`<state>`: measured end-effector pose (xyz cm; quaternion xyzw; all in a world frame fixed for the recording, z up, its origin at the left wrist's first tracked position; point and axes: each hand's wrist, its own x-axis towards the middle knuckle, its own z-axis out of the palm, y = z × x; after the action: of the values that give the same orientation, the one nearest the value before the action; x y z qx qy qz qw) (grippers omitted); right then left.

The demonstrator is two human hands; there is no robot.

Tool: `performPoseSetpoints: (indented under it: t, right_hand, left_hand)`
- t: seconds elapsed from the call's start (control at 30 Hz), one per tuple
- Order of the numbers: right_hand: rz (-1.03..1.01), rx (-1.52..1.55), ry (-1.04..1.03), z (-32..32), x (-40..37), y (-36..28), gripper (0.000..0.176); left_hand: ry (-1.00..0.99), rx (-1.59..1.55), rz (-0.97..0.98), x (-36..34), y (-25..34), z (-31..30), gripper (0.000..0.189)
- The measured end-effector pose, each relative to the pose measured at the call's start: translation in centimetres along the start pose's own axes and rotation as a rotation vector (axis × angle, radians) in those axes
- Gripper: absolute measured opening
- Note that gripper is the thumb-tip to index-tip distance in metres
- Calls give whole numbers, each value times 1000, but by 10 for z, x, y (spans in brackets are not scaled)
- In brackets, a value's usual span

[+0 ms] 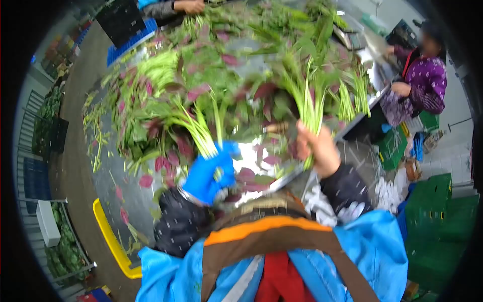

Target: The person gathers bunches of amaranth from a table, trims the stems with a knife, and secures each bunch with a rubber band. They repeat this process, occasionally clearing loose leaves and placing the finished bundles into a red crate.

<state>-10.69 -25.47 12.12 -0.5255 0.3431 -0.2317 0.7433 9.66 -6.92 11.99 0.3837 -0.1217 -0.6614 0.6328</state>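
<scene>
My left hand, in a blue glove, is closed around the pale stems of a small bunch of leafy greens. My bare right hand grips a larger bunch of long-stemmed greens by its lower stems; the leaves point away from me and blur with motion. Beneath and beyond both hands, a thick heap of the same greens, mixed with purple-red leaves, covers much of the metal table. Loose purple leaves lie between my hands.
Across the table at the top left, another person's hand reaches over the greens. A co-worker in a purple patterned top stands at the right. Green crates are stacked at right; a yellow crate edge shows at lower left.
</scene>
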Motion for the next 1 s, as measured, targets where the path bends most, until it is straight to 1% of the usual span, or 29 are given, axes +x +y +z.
performPoseSetpoints:
  t: [0.03, 0.07, 0.1, 0.13, 0.17, 0.23, 0.27, 0.3, 0.37, 0.47, 0.5, 0.53, 0.57, 0.6, 0.63, 0.67, 0.7, 0.8, 0.9, 0.97, 1.0]
  right_hand:
    - [55, 209, 0, 9, -4, -2, 22]
    - [14, 307, -54, 13, 1, -5, 20]
    - [16, 423, -85, 18, -5, 5, 18]
    - [35, 365, -24, 29, -11, 27, 17]
    - [18, 292, 16, 37, 0, 45, 20]
    - [197, 210, -14, 45, 12, 105, 25]
    - [214, 194, -61, 54, 9, 122, 28]
    - [236, 169, -115, 59, 4, 133, 31]
    - [237, 48, -181, 54, 3, 139, 37]
    - [236, -99, -237, 47, 9, 139, 41]
    - [235, -145, -247, 45, 9, 137, 41]
    - [179, -73, -253, 49, 5, 133, 42]
    - [187, -73, -265, 50, 4, 131, 42]
    - [196, -73, -280, 50, 5, 129, 42]
    - [205, -75, -297, 50, 5, 128, 42]
    - [197, -27, -299, 49, 6, 136, 38]
    - [160, -82, -316, 49, 7, 137, 38]
    - [31, -232, -337, 49, 12, 140, 41]
    - [349, 178, -155, 38, 16, 129, 44]
    - [336, 319, -111, 23, 19, 126, 38]
    - [290, 364, -91, 23, 20, 125, 33]
  left_hand:
    - [-13, 28, -52, 3, -9, -1, 26]
    - [-8, 6, -4, 11, -11, 6, 26]
    - [20, -29, 1, 9, -24, 12, 26]
    - [7, -47, -9, 18, -35, 9, 30]
    - [33, 1, -3, 29, -63, -12, 32]
    - [118, 12, -98, 37, -94, -24, 33]
    - [164, 49, -39, 40, -109, -27, 32]
    - [187, 54, -58, 40, -119, -29, 31]
    - [167, -22, -193, 36, -127, -45, 31]
    - [127, -40, -231, 34, -125, -46, 29]
    - [146, -36, -241, 34, -125, -45, 29]
    - [162, -29, -254, 36, -125, -43, 28]
    - [177, -22, -267, 37, -126, -42, 28]
    - [125, -51, -264, 38, -126, -44, 28]
    - [67, 7, -272, 41, -128, -48, 29]
    - [12, 63, -279, 45, -130, -52, 30]
    - [-41, 119, -282, 47, -131, -55, 31]
    - [-9, 91, -228, 46, -127, -45, 35]
    - [81, -124, -290, 40, -116, -32, 39]
    - [63, -132, -311, 39, -115, -36, 41]
    - [58, -129, -312, 40, -116, -37, 41]
